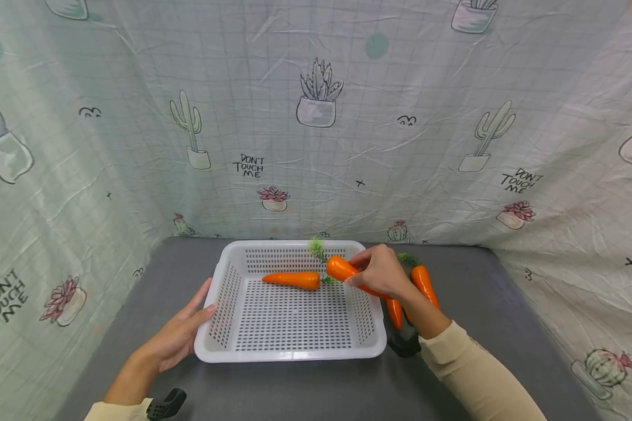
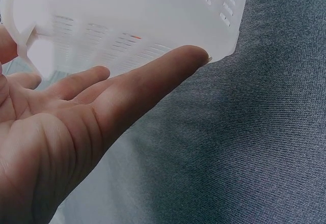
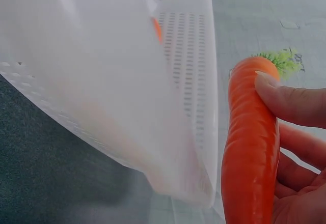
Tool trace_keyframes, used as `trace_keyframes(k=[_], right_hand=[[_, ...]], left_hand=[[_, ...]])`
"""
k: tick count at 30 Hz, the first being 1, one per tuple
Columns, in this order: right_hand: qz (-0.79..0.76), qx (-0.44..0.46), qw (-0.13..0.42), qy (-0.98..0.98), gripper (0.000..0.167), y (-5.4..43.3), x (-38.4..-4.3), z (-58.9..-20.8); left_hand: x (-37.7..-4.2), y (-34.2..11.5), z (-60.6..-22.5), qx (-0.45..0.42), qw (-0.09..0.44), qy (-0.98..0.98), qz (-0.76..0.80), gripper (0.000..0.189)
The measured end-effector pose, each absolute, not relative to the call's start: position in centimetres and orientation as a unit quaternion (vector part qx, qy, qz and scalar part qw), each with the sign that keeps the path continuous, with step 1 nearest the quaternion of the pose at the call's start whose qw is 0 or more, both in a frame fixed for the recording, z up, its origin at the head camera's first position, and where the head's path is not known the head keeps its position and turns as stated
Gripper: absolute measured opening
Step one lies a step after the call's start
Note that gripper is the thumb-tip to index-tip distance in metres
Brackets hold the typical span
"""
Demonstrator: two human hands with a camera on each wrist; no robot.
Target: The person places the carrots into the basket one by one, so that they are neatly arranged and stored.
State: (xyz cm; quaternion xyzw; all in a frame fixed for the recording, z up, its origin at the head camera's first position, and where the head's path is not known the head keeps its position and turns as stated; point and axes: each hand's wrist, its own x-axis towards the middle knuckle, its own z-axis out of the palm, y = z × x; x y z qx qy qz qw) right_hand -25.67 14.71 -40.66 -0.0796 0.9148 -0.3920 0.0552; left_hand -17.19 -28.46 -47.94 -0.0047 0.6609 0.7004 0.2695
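A white perforated plastic basket (image 1: 289,355) stands on the grey table with one orange carrot (image 1: 292,280) lying inside. My left hand (image 1: 181,333) touches the basket's left side. In the left wrist view, its thumb and fingers (image 2: 153,84) extend fairly straight along the basket's outer wall (image 2: 153,10). Over the basket's right rim, my right hand (image 1: 380,272) pinches another carrot (image 1: 341,268), its green top pointing up and left. The right wrist view shows this held carrot (image 3: 250,147) beside the basket, under the thumb (image 3: 295,102).
More carrots (image 1: 424,285) lie on the table just right of the basket, partly hidden by my right hand and forearm. A patterned curtain (image 1: 316,175) with plant drawings hangs behind and at both sides of the grey table (image 1: 274,392).
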Motion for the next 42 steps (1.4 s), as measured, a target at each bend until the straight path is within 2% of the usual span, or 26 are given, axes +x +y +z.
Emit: trace_keyframes(k=[24,35,42], right_hand=[[-0.363,-0.117,0.085,0.921,0.034,11.7,-26.3,-39.9],[-0.372,-0.144,0.088,0.913,0.034,9.5,-26.8,-41.1],[-0.363,-0.158,0.09,0.914,0.035,8.3,-27.2,-41.8]], left_hand=[[-17.0,-28.5,-48.5,-0.013,0.257,0.67,0.696,0.079],[-17.1,-28.4,-48.6,-0.013,0.253,0.673,0.695,0.079],[-17.0,-28.6,-48.8,0.017,0.261,0.665,0.7,0.078]])
